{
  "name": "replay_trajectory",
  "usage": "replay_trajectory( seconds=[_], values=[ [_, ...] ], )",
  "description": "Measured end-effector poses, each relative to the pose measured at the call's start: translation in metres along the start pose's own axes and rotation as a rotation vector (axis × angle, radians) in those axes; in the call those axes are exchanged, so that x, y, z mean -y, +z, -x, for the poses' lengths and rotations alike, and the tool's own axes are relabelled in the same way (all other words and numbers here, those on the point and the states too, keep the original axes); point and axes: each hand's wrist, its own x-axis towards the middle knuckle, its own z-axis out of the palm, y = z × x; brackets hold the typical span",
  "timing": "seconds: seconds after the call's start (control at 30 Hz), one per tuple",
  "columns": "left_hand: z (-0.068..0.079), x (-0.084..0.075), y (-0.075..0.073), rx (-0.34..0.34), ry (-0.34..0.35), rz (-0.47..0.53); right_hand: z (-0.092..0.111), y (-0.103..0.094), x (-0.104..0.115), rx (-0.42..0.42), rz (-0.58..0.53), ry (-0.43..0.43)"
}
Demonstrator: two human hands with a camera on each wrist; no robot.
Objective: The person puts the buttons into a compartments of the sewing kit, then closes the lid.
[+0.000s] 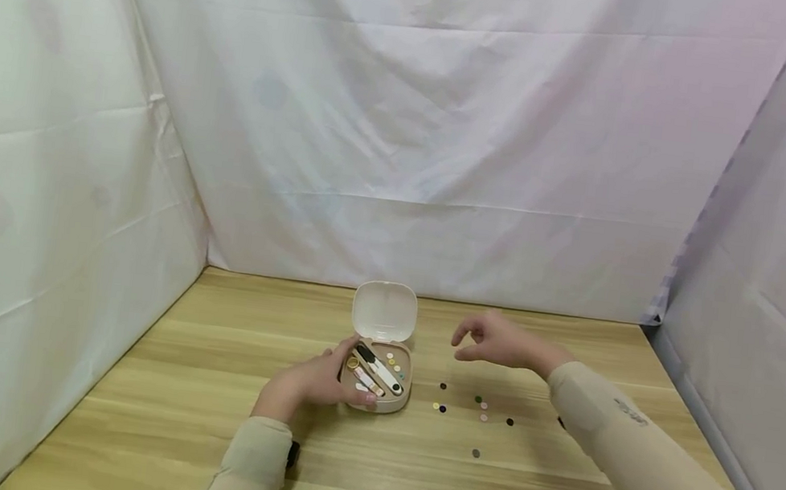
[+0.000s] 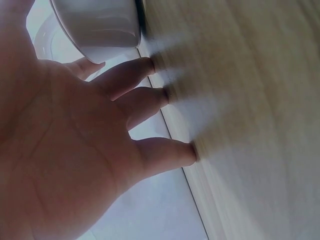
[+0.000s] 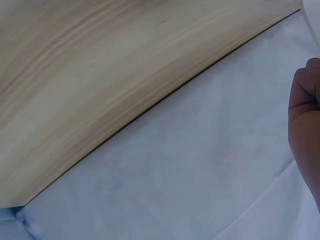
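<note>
A small sewing kit box (image 1: 390,408) stands on the table with its white lid (image 1: 384,311) raised at the back. Inside lie a black-and-white tool (image 1: 382,371), a gold-coloured ring (image 1: 353,362), a pale strip with printed bands (image 1: 365,379) and several buttons (image 1: 392,362). My left hand (image 1: 319,378) grips the box's left side, thumb at the front and index finger toward the back. In the left wrist view, the other fingers (image 2: 142,105) reach down to the tabletop beside the box. Above the table, to the right of the box, my right hand (image 1: 498,342) hovers with loosely bent fingers; nothing shows between them.
Several loose buttons lie right of the box, among them a yellow one (image 1: 436,405), a green one (image 1: 478,399) and a grey one (image 1: 475,453). White cloth (image 1: 406,133) hangs behind the wooden table (image 1: 213,418) and along both sides.
</note>
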Motion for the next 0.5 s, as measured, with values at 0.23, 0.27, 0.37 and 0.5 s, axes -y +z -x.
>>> replay_trajectory(
  seconds=[0.23, 0.27, 0.37, 0.5],
  values=[
    [0.000, -0.002, -0.003, -0.001, -0.003, -0.007, 0.036, 0.004, -0.025, 0.020, 0.096, -0.014],
    [0.000, -0.002, -0.003, -0.001, -0.003, -0.009, 0.040, 0.007, -0.028, 0.024, 0.109, -0.018],
    [0.001, -0.002, -0.001, 0.002, -0.004, -0.009, 0.050, 0.017, -0.036, 0.036, 0.117, -0.011],
    [0.000, -0.002, 0.000, 0.002, 0.004, -0.005, 0.060, 0.027, -0.047, 0.041, 0.108, -0.011]
  ],
)
